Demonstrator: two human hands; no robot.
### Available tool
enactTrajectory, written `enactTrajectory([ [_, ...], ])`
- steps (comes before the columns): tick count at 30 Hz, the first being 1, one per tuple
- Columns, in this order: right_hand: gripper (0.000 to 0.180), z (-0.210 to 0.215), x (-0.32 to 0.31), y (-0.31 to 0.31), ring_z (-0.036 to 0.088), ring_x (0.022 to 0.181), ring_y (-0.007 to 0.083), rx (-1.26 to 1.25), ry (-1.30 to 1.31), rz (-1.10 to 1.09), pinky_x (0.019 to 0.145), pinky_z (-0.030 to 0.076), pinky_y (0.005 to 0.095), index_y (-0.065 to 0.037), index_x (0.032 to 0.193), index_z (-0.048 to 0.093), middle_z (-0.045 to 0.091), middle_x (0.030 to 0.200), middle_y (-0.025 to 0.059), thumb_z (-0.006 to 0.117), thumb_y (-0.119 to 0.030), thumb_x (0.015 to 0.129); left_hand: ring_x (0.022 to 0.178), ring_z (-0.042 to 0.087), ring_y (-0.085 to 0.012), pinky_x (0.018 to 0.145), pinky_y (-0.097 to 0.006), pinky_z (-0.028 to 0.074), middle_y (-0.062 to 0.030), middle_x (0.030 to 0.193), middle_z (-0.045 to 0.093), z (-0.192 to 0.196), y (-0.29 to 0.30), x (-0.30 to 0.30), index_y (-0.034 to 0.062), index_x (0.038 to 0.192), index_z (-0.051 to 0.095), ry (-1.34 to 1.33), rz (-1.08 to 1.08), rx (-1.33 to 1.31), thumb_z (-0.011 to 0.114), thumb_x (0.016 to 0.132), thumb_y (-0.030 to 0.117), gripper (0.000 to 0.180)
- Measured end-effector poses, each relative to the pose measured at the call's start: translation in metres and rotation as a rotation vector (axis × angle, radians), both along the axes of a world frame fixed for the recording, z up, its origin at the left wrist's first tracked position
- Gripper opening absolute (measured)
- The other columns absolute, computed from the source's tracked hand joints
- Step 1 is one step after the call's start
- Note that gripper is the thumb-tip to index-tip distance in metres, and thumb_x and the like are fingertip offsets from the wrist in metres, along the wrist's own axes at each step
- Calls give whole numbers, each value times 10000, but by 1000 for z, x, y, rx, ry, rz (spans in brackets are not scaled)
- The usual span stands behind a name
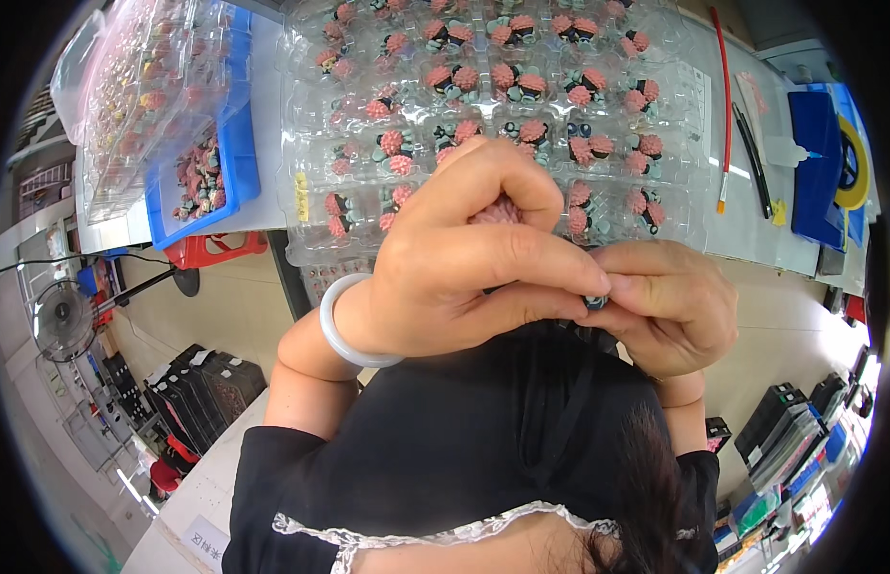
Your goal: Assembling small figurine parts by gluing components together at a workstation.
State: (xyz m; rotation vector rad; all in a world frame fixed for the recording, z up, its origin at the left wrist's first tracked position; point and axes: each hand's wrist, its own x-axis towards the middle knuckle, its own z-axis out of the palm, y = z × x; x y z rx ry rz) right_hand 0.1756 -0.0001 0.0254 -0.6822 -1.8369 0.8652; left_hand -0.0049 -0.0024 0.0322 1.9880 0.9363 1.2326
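Observation:
My left hand (473, 253), with a white bangle on the wrist, is closed in front of my chest. A pink, bumpy-topped figurine (499, 210) shows between its curled fingers. The fingertips of my right hand (672, 301) meet the left thumb and forefinger in a pinch. Between the two sets of fingertips a small dark and pale-blue piece (596, 301) peeks out, mostly covered. I cannot tell whether it is part of the pink figurine. Just beyond my hands lies a clear plastic blister tray (416, 163) holding several similar pink and black figurines (454, 78).
To the left, a blue bin (236, 172) holds loose pink pieces, with stacked clear trays (129, 115) above it. On the right lie a red-handled brush (724, 105), black pen-like tools (754, 158), a small dropper bottle (787, 151) and a yellow tape roll (852, 163). A red stool (215, 251) stands below.

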Motion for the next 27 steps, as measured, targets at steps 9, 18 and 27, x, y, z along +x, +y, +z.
enactTrajectory([
  [9,241,-5,0,0,618,633,198,-57,27,45,523,481,256,-53,774,570,624,723,101,729,-43,594,621,419,-149,557,-259,356,8,684,425,-2,1,0,113,752,661,24,-44,23,747,517,157,254],
  [18,256,-5,3,-5,616,675,239,172,-100,-25,566,506,292,-12,813,564,611,795,135,680,-1,585,617,437,-154,574,-270,378,7,688,457,-4,0,-2,96,758,653,56,-56,39,749,527,113,250],
  [27,246,-12,1,-4,604,665,216,96,-11,-34,555,490,282,-48,816,576,617,796,110,692,2,604,605,437,-150,558,-262,354,6,688,465,-1,-6,0,98,783,649,67,11,19,770,504,96,304],
])
